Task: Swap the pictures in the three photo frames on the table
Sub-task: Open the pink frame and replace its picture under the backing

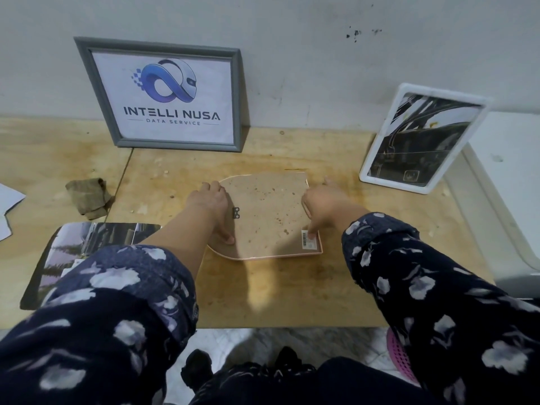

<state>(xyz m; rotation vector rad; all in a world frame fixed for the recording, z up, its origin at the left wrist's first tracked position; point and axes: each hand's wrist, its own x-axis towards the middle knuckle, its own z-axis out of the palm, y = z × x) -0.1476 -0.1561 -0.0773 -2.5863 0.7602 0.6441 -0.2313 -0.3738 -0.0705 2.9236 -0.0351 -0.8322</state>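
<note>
A pink frame (268, 217) lies face down in the middle of the table, its brown backing board up, with a barcode sticker at its near right corner. My left hand (213, 206) presses on its left edge beside a small metal hinge. On its right edge rests my right hand (318, 211), a fingertip touching the sticker. A grey frame (169, 96) with a logo print leans on the wall at the back left. At the back right, a white frame (420, 141) with a dark picture stands tilted. A loose glossy photo (73, 247) lies at the near left, partly under my left sleeve.
A crumpled brown cloth (87, 197) sits left of the pink frame. White paper (8, 206) pokes in at the far left edge. A white appliance (508, 182) flanks the wooden table (292, 293) on the right. A pink basket (400, 358) shows below the table's near edge.
</note>
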